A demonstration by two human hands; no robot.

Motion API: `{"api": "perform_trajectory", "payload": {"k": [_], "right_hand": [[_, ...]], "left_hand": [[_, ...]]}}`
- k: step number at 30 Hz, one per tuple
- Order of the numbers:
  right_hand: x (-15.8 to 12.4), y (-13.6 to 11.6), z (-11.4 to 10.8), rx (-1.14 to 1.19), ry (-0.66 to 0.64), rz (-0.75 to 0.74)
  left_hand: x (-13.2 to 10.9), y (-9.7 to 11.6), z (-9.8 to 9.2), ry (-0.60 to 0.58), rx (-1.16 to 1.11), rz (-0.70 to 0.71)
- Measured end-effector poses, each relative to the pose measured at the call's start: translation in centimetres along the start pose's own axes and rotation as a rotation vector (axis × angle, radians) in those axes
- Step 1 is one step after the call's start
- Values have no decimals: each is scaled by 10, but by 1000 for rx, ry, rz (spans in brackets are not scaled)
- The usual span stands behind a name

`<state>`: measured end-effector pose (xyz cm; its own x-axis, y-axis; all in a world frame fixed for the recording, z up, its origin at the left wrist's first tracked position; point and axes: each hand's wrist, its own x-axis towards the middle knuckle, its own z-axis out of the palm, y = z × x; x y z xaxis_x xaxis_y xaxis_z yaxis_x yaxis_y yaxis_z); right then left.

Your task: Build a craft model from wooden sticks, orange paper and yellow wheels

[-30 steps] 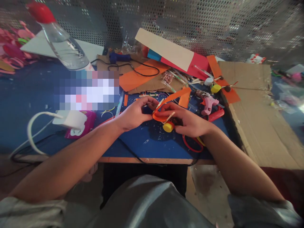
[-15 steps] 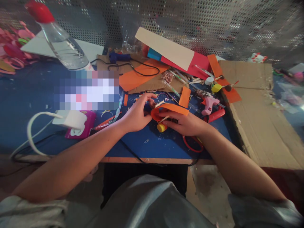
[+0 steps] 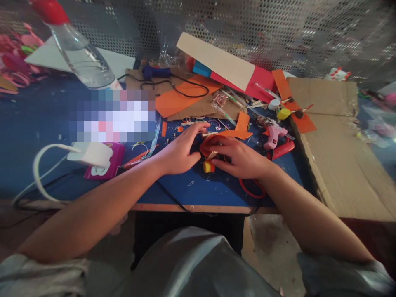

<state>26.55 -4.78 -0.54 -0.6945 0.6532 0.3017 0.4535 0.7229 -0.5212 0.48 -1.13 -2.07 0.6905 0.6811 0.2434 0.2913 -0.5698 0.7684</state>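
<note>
Hands (image 3: 243, 160) flank a curled orange strip (image 3: 228, 133) — the right gripping it.

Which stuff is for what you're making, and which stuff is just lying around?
Probably for the making, at the right hand:
- orange strip
- yellow cap
- small wooden stick

Probably just lying about:
- red-capped bottle
- white plug
- purple socket block

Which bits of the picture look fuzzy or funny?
In the head view, the pink pieces at the left edge are blurred, while the right hand looks clearer; blocky squares hide a patch below the visible bottle, and its stretched lean may be lens distortion.
</note>
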Motion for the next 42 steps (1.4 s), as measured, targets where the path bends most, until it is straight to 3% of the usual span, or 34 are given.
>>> {"api": "perform_trajectory", "payload": {"k": [9, 22, 42], "right_hand": [[-2, -1, -3, -12, -1, 3], [-1, -4, -5, 12, 60, -3], [-7, 12, 6, -25, 89, 44]], "left_hand": [[1, 7, 0, 200, 209, -117], [4, 22, -4, 104, 192, -301], [4, 23, -1, 150, 170, -284]]}}
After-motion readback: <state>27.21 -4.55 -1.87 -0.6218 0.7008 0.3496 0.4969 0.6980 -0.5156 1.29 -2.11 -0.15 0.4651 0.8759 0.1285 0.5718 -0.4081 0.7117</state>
